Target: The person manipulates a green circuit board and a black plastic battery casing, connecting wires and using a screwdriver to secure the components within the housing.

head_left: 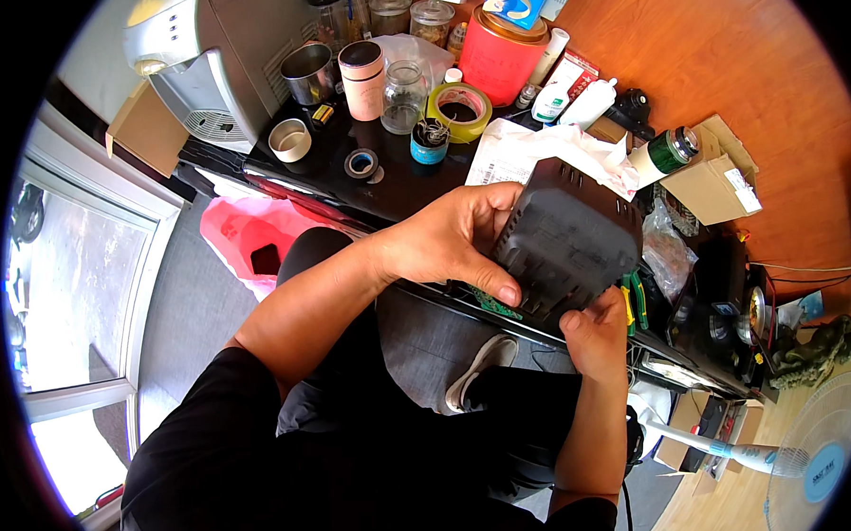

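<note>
Now | left hand (pixel 451 238): splayed grip clasping black casing (pixel 576 235) | right hand (pixel 598 334): grip pinching its lower edge

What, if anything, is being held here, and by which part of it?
A black plastic casing: the left grip holds its left side, thumb across the face; the right grip holds its lower edge, toward the right.

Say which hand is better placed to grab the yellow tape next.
The left hand, probably: it looks nearer the yellow tape roll than the right hand, though both hold the black case.
</note>
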`<control>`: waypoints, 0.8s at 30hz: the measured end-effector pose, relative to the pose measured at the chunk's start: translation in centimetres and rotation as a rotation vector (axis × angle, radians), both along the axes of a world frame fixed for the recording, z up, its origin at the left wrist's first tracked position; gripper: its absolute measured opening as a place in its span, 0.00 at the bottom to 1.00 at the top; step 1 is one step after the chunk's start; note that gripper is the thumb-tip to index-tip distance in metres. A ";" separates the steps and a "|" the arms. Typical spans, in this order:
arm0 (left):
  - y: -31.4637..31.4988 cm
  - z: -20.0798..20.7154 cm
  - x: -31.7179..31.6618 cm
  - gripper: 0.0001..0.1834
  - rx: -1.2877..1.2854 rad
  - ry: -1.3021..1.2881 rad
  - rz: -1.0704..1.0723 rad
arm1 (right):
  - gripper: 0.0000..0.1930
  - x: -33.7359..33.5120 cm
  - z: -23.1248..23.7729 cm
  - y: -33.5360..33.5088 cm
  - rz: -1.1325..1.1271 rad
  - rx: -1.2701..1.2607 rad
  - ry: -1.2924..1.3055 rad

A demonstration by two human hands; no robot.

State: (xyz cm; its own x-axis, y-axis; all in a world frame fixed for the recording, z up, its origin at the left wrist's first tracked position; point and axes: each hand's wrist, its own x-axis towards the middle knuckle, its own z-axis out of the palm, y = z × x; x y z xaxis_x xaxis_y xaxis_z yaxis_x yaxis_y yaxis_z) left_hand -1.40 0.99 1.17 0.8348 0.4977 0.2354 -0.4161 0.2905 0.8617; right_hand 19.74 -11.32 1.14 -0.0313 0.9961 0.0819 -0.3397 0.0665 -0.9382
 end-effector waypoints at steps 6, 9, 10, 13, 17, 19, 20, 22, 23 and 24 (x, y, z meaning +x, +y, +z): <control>-0.1 -0.2 0.4 0.36 0.002 -0.033 0.030 | 0.30 0.4 -0.3 0.5 0.028 -0.055 0.050; -0.1 -0.2 0.5 0.37 -0.062 -0.043 0.036 | 0.30 0.1 -0.6 0.7 0.016 -0.075 0.096; 0.0 -0.1 0.4 0.38 -0.085 -0.041 0.039 | 0.29 0.0 -0.6 0.8 0.011 -0.076 0.116; 0.1 -0.4 0.4 0.50 -0.105 -0.022 0.034 | 0.28 0.2 -0.5 0.7 0.035 -0.089 0.090; 0.5 -1.2 0.4 0.49 -0.099 -0.013 0.056 | 0.25 -0.2 -0.5 0.7 -0.010 -0.083 0.005; 0.4 -1.3 0.7 0.42 -0.152 -0.080 0.059 | 0.24 -0.1 -0.4 0.7 -0.041 -0.142 -0.036; 0.4 -1.4 0.8 0.43 -0.155 -0.080 0.055 | 0.23 -0.2 -0.1 0.7 -0.027 -0.127 -0.043; 0.6 -1.5 0.8 0.43 -0.161 -0.078 0.043 | 0.22 -0.4 0.5 0.8 -0.002 -0.097 -0.055; 0.7 -1.6 0.9 0.46 -0.190 -0.081 0.012 | 0.22 -0.3 0.5 0.7 0.007 -0.114 -0.058; 0.7 -1.5 0.9 0.46 -0.214 -0.088 -0.003 | 0.21 -0.2 0.5 0.6 0.016 -0.130 -0.061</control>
